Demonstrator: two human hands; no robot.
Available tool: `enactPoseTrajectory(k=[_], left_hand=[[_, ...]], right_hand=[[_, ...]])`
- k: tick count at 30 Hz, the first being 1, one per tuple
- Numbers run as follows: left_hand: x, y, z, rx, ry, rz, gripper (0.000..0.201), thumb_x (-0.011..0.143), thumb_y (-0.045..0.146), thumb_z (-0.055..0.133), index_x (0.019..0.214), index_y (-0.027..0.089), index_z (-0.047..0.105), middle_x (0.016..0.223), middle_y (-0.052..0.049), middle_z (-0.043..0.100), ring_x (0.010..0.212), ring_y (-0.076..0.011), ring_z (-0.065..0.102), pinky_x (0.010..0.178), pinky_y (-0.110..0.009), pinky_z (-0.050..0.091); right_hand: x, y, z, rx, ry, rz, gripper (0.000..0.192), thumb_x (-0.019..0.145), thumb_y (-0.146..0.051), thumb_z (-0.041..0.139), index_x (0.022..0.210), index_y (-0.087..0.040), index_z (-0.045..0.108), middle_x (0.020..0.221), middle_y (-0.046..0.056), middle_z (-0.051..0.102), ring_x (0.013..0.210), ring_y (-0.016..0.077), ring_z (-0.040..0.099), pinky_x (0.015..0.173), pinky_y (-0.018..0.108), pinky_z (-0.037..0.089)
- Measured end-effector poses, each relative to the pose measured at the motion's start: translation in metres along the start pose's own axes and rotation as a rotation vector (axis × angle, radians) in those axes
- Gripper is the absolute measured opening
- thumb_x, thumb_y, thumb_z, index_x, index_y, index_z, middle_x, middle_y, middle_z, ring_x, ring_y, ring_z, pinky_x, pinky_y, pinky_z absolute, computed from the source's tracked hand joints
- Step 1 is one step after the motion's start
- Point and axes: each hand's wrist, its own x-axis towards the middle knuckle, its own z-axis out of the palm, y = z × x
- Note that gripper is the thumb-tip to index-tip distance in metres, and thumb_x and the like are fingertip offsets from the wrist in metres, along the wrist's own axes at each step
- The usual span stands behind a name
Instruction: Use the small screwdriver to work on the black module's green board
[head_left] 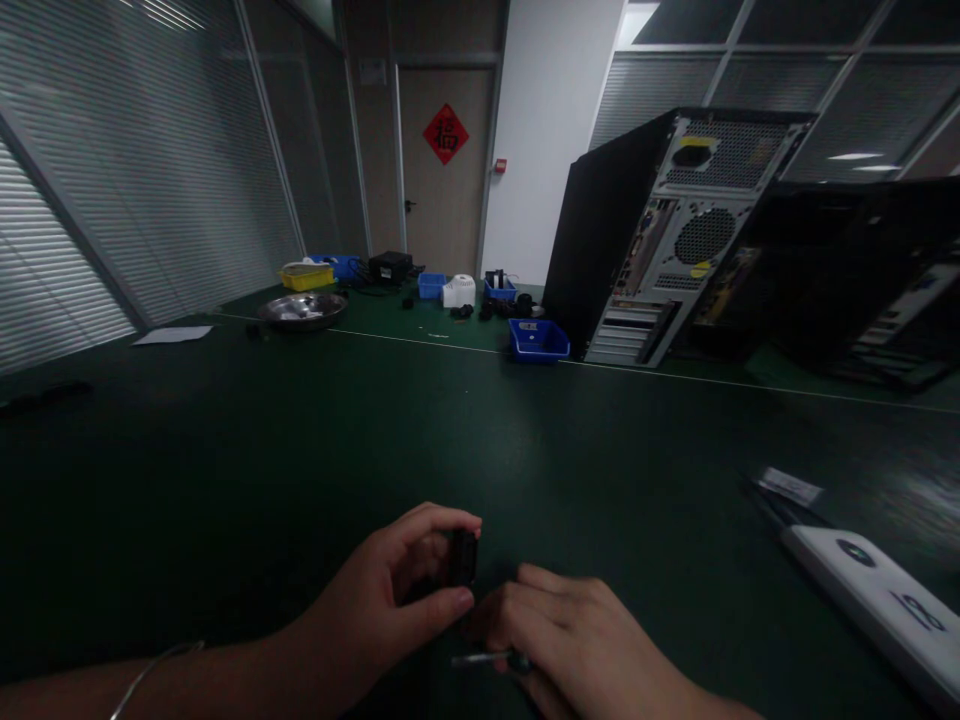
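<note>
Head view: small black part [463,557] pinched between left hand [390,600] fingers [450,522].

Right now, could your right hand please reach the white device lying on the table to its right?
Probably yes: the right hand lies near the white device, with only bare green table between them.

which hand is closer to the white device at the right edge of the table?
Right. The right hand lies on the green table just left of the white device, gripping a thin tool. The left hand is farther left, pinching a small black part.
</note>
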Motion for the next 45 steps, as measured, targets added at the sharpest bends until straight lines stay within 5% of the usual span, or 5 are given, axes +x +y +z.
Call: enactPoseTrajectory(k=[5, 11, 16, 30, 45], left_hand=[[0.002, -0.002, -0.002, -0.012, -0.004, -0.001, 0.038, 0.082, 0.019, 0.069, 0.117, 0.023, 0.057, 0.092, -0.002, 0.07, 0.091, -0.0198, 0.066, 0.082, -0.034, 0.049], [0.004, -0.007, 0.0, -0.114, -0.028, -0.003, 0.042, 0.08, 0.012, 0.069, 0.119, 0.023, 0.059, 0.103, -0.005, 0.074, 0.101, -0.023, 0.068, 0.092, -0.039, 0.048], [0.003, -0.007, 0.004, -0.04, -0.035, 0.009, 0.044, 0.078, 0.01, 0.071, 0.118, 0.021, 0.06, 0.108, -0.008, 0.073, 0.102, -0.0257, 0.068, 0.091, -0.041, 0.05], [0.003, -0.001, 0.01, 0.025, -0.02, -0.018, 0.035, 0.077, 0.013, 0.071, 0.11, 0.022, 0.063, 0.1, -0.003, 0.075, 0.09, -0.0218, 0.071, 0.08, -0.032, 0.051], [0.002, 0.004, 0.012, 0.049, -0.017, 0.008, 0.033, 0.075, 0.012, 0.074, 0.105, 0.019, 0.061, 0.096, -0.002, 0.075, 0.083, -0.0173, 0.069, 0.074, -0.028, 0.05]], right_hand=[[-0.002, -0.001, 0.0, 0.077, 0.039, 0.084, 0.016, 0.079, -0.007, 0.06, 0.085, -0.021, 0.056, 0.083, 0.003, 0.071, 0.073, 0.0185, 0.066, 0.061, 0.025, 0.049], [0.0, -0.008, -0.007, 0.576, 0.336, 0.288, 0.022, 0.08, -0.005, 0.058, 0.084, -0.024, 0.047, 0.095, 0.003, 0.069, 0.085, 0.0165, 0.066, 0.07, 0.024, 0.052], [-0.001, -0.011, 0.003, 0.66, 0.481, 0.313, 0.024, 0.083, -0.008, 0.059, 0.083, -0.025, 0.043, 0.101, 0.004, 0.069, 0.082, 0.0162, 0.065, 0.059, 0.021, 0.049], [0.007, -0.017, 0.02, 0.619, 0.584, 0.414, 0.024, 0.08, -0.015, 0.063, 0.074, -0.024, 0.041, 0.095, 0.01, 0.072, 0.09, 0.0228, 0.067, 0.055, 0.023, 0.051], [0.006, -0.017, 0.016, 0.638, 0.558, 0.352, 0.024, 0.082, -0.01, 0.061, 0.076, -0.023, 0.042, 0.096, 0.01, 0.074, 0.091, 0.0228, 0.068, 0.075, 0.03, 0.054]])
